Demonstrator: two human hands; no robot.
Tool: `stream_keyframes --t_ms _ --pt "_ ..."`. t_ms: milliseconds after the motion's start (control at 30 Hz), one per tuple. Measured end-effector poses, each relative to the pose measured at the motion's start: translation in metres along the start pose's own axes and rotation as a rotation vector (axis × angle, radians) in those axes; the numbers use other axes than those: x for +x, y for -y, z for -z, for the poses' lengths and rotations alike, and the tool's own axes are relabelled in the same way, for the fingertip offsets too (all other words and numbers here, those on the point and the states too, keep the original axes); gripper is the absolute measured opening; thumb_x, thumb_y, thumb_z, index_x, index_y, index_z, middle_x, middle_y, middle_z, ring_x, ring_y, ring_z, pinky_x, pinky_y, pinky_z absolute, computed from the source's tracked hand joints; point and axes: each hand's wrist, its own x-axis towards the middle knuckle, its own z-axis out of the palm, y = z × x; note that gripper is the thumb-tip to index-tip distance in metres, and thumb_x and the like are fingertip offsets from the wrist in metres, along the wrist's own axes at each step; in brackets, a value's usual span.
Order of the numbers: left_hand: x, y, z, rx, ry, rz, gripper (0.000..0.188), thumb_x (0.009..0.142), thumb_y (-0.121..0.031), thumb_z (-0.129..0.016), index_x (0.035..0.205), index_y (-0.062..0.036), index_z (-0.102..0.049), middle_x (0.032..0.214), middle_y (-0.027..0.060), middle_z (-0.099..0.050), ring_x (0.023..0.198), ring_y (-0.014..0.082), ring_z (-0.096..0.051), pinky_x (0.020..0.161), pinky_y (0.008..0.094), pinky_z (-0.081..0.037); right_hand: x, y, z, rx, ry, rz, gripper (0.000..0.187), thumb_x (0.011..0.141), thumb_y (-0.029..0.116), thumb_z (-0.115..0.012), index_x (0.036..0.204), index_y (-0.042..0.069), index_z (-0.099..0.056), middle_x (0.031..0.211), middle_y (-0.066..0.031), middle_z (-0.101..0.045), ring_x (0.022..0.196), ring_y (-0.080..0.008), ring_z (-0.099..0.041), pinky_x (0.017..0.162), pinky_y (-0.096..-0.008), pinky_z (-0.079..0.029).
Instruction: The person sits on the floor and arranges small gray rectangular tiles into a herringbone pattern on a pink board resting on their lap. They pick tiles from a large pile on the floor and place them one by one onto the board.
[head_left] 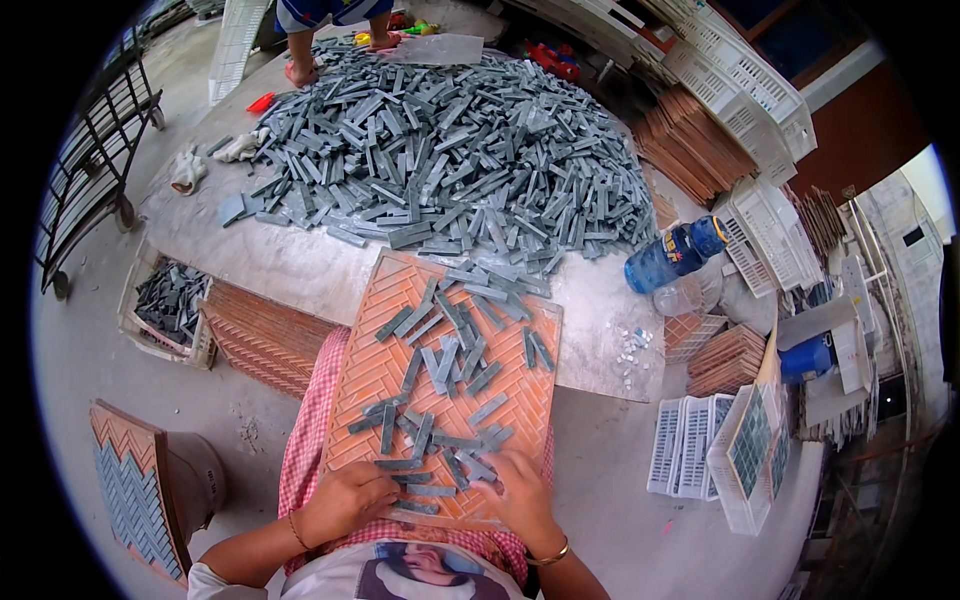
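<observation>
An orange board (345, 405) with herringbone grooves lies before me, its near end by my lap. Loose grey stone strips (445, 360) are scattered over its middle and far end. At the near left edge of the board, my left hand (350, 503) is closed, its fingertips pressed together at the ends of several strips lying crosswise; what it pinches is partly hidden. My right hand (522, 500) has curled fingers on a lighter grey strip (474, 466) near the right edge. Beyond the board a large heap of strips (450, 150) covers the table.
The pale table (600, 350) bears a blue bottle (675, 255), small white chips (635, 345) and white gloves (187, 170). Another person's legs (302, 50) stand at the far edge. A strip-filled board (130, 490) leans at left; crates (690, 445) stand at right.
</observation>
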Motion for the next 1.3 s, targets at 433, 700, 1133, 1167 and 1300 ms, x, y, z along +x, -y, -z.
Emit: stream_keyframes --t_ms 433,700,1133,1167,1300 --pt "-0.007 -0.022 -0.011 0.273 -0.161 0.031 0.052 0.075 -0.015 -0.073 0.124 -0.0109 -0.056 0.128 0.0126 -0.052 0.119 0.0353 -0.048 0.096 0.0483 -0.041 -0.008 0.013 0.011 -0.226 -0.107 0.013 0.048 0.073 0.023 -0.078 0.116 0.008 -0.062 0.117 -0.0147 -0.054 0.097 -0.0313 -0.057 0.081 -0.0396 -0.048" --pt "0.058 -0.004 -0.026 0.663 0.194 -0.06 0.07 0.08 -0.052 -0.061 0.143 -0.0303 -0.04 0.155 0.0074 -0.023 0.142 0.0369 -0.018 0.107 0.068 -0.014 0.038 -0.026 0.015 -0.175 0.021 0.366 0.047 0.074 0.032 -0.076 0.113 0.009 -0.063 0.12 -0.0116 -0.053 0.101 -0.0292 -0.057 0.08 -0.0381 -0.049" --pt "0.054 0.018 0.011 0.075 -0.25 0.145 0.04 0.072 -0.011 -0.071 0.111 -0.0045 -0.061 0.113 0.0142 -0.058 0.103 0.0319 -0.056 0.088 0.0409 -0.047 0.062 -0.051 0.043 0.199 0.011 -0.123 0.035 0.078 0.007 -0.072 0.111 0.006 -0.062 0.104 -0.0116 -0.062 0.092 -0.0287 -0.062 0.078 -0.0355 -0.051" --pt "0.042 0.016 0.007 -0.013 -0.166 0.089 0.035 0.072 -0.01 -0.071 0.105 -0.0035 -0.063 0.105 0.0122 -0.061 0.095 0.03 -0.06 0.082 0.038 -0.05 0.05 -0.051 0.039 0.168 0.056 -0.072 0.032 0.079 0.006 -0.071 0.11 0.005 -0.063 0.102 -0.0111 -0.062 0.091 -0.0281 -0.062 0.076 -0.0345 -0.051" --pt "0.017 -0.022 -0.022 0.091 0.035 -0.193 0.037 0.068 -0.011 -0.071 0.104 -0.0038 -0.065 0.096 0.0086 -0.062 0.087 0.0276 -0.061 0.076 0.0376 -0.05 0.044 -0.027 0.023 0.11 0.103 0.154 0.022 0.082 0.005 -0.065 0.104 0.004 -0.064 0.097 -0.0091 -0.062 0.085 -0.0269 -0.062 0.07 -0.0328 -0.051"
